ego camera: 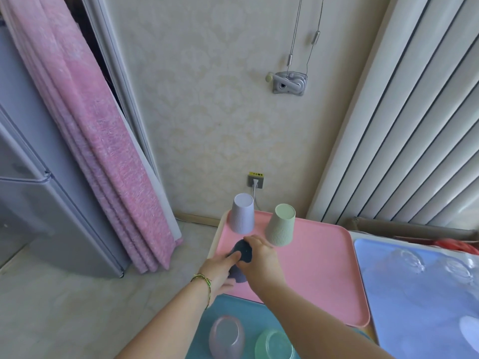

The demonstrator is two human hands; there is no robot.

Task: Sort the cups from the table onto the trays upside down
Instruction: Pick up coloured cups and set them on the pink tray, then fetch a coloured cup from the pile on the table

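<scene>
Both left hand (220, 268) and right hand (261, 257) grip one dark cup (243, 251).
Near pink tray's (311, 268) left edge; bare surface rightward.

Pink mat (98, 141) leans beside what looks like a fridge (39, 203).

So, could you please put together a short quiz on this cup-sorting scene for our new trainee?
1. True or false: the lilac cup on the pink tray stands upside down.
2. Which hand grips the dark blue cup? A) left only B) right only C) both
3. Fill in: the clear cups sit on the ___ tray.
Key: 1. true; 2. C, left hand and right hand; 3. blue tray.
</scene>
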